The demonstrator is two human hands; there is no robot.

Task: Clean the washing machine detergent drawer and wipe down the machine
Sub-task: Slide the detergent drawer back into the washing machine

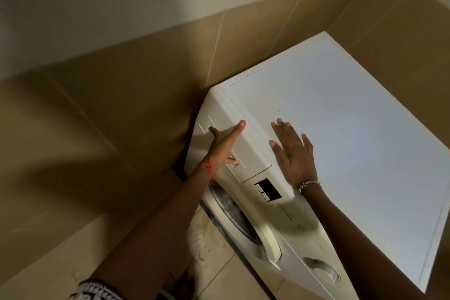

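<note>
The white washing machine [353,141] stands against the tan tiled wall [121,105], its flat top filling the right of the scene and its front turned to the left. The detergent drawer [253,153] sits at the far end of the control strip, just under the top's front edge, and as far as I can see it lies flush with the panel, not drawn out. The left hand [224,146] has hold of the drawer front: its thumb [242,123], with an orange-red nail, lies stretched up along the face of the drawer, while the fingers curl down into the handle recess, mostly hidden there. A thin red string [210,168] circles that wrist. The right hand [292,151] rests flat on the machine's top close to the front edge, just right of the drawer, with fingers straight and spread and nothing in it; a beaded bracelet [308,184] sits on its wrist. Nearer along the front come a small dark display [267,189], then faint printed labels, then a round dial [326,270] at the near end. Below the strip the round door [243,221] curves out, over a pale tiled floor [219,263].
</note>
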